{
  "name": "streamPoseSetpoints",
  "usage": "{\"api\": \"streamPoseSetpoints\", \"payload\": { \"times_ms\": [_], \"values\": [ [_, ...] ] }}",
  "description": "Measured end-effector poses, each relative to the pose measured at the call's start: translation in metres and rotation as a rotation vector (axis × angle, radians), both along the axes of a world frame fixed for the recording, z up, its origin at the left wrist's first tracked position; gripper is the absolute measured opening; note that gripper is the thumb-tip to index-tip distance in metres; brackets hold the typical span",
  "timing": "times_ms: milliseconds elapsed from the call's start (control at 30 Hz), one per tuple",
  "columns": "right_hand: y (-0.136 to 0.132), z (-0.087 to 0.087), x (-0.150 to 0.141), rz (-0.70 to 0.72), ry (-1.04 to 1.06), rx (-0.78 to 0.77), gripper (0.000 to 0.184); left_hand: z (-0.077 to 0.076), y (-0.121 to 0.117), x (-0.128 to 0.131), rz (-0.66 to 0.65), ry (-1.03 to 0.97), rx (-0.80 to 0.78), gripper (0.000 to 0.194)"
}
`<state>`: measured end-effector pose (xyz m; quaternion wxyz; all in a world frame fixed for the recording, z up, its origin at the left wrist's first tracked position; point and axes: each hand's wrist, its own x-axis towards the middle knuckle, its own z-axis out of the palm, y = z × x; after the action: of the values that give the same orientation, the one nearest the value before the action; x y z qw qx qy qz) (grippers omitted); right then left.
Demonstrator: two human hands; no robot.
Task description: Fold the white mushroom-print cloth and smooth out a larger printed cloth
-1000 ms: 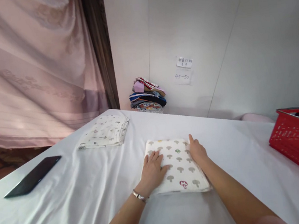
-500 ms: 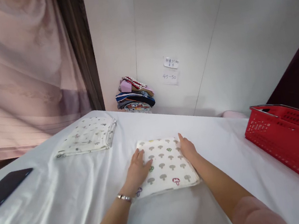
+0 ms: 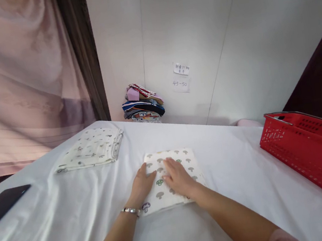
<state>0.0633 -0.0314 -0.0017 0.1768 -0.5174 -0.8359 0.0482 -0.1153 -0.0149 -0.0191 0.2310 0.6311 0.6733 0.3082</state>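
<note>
Cloth (image 3: 160, 183), printed with mushrooms and folded into a flat, roughly square stack, lies on the desk (image 3: 230, 166) directly beneath the fingers of both hands. The broadest hazard seems to be the desk's loose white cover (image 3: 81, 215): it is rucked to the left of the fingers, and a hard sideways push could drag it and bunch it under the stack. Next, the stack as a whole could skew or slide if one hand pressed more than the other. Smaller again, the top layer could creep over those below and leave the edges uneven, since the right fingers lie on the face, not along the side; a stray crease could form between the thumbs. As for pose, both forearms reach in from the near side and converge, the right one slanting inward. The left hand (image 3: 141, 184) covers the left edge, palm down, thumb pointing toward the right hand (image 3: 179, 177), which lies slanted across the middle. Both sets of fingers are extended and loose, grasping nothing; how firmly they press, I cannot tell. A bracelet (image 3: 131, 211) sits behind the left fingers, at the wrist.
</note>
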Motion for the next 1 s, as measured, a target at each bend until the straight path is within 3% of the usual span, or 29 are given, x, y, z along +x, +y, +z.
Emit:
{"api": "streamPoseSetpoints", "payload": {
  "times_ms": [67,167,300,433,700,833,1000],
  "values": [
    [-0.002,-0.003,-0.001,0.003,0.003,-0.101,0.060,-0.001,0.000,0.000,-0.010,0.012,0.004,0.055],
    [0.009,-0.002,0.020,-0.138,-0.048,-0.238,0.063,-0.003,0.000,0.000,-0.029,0.040,-0.016,0.057],
    [0.025,-0.001,0.054,-0.304,-0.110,-0.296,0.069,-0.005,0.000,0.001,-0.035,0.057,-0.033,0.060],
    [0.027,-0.006,0.066,-0.393,-0.123,-0.326,0.073,-0.004,-0.001,0.001,-0.032,0.038,-0.049,0.061],
    [0.030,0.000,0.056,-0.423,-0.136,-0.353,0.074,0.004,-0.002,0.000,0.026,-0.122,-0.171,0.070],
    [0.038,0.009,0.042,-0.335,-0.108,-0.282,0.074,0.006,-0.003,0.000,0.038,-0.155,-0.172,0.070],
    [0.049,0.000,0.050,-0.325,-0.121,-0.302,0.076,0.004,-0.004,0.000,0.021,-0.155,-0.159,0.067]
  ]
}}
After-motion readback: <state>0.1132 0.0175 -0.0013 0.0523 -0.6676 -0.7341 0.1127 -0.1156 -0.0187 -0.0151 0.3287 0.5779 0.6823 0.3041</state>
